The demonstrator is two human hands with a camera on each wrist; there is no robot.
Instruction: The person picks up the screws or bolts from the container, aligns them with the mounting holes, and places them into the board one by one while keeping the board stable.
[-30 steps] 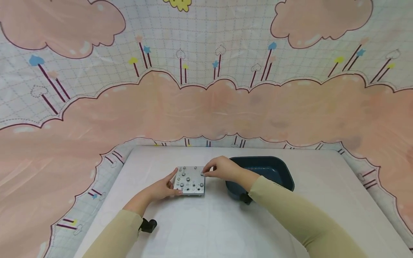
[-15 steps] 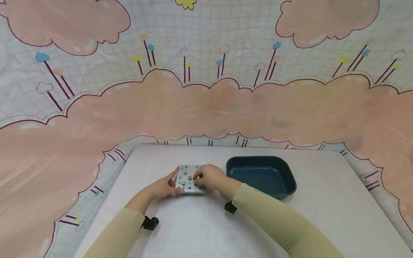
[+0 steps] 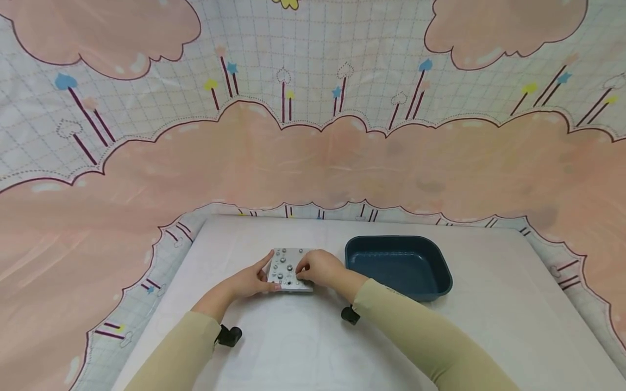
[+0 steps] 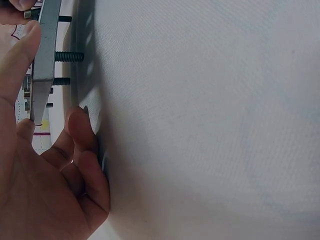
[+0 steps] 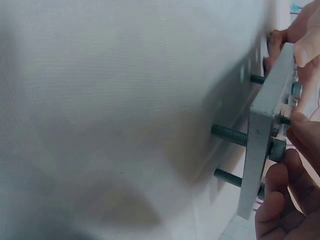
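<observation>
A square silver metal plate point(image 3: 293, 260) studded with several bolts is held up off the white table. My left hand point(image 3: 251, 281) grips its left side, thumb on the near edge and a finger at the far corner. Threaded bolt shanks point(image 4: 69, 56) stick out beneath it in the left wrist view. Over the plate's right part, my right hand point(image 3: 320, 269) has thumb and finger together at a small dark screw point(image 5: 283, 120) in the top face. Its other fingers curl close by a larger bolt head point(image 5: 277, 150). The hand hides part of the plate in the head view.
A dark blue rectangular tray point(image 3: 442, 271) stands on the white table point(image 3: 489, 315), right of the plate and close behind the right forearm. A patterned cloth point(image 3: 313, 168) hangs behind the table. Black wrist cameras point(image 3: 229, 336) sit under both forearms.
My right hand has moved left and toward me from the plate's far right bolt to its middle right, uncovering the tray. The left hand keeps its grip on the plate.
</observation>
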